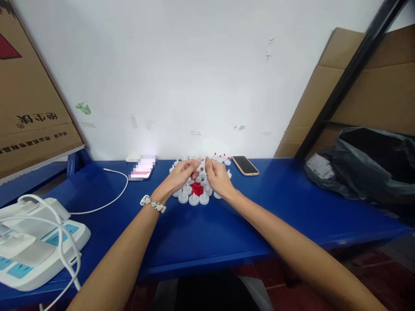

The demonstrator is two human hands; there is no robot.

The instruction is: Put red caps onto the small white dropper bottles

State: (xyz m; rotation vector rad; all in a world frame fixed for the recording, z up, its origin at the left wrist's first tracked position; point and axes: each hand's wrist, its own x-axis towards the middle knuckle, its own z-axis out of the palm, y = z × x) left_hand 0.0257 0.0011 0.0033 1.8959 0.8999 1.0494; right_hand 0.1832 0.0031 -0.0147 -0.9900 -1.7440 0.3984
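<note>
Several white caps with thin spouts (193, 199) stand close together on the blue table, around a small heap of red tips (196, 188). My left hand (181, 175) is above the left side of this group, thumb and forefinger pinched. Close beside it, my right hand (218, 176) is closed too, its thumb and forefinger pressed together. Whatever lies between the fingers of either hand is too small or hidden to make out. Behind my right hand, several white caps with red tips on their spouts (219, 158) stand near the wall.
A phone (245, 165) lies at the back right, and a lit, pixelated screen (142, 167) at the back left. A white power strip (45, 246) with cables occupies the left end of the blue table (201, 242). Dark plastic bags (363, 164) and cardboard (320, 90) are on the right.
</note>
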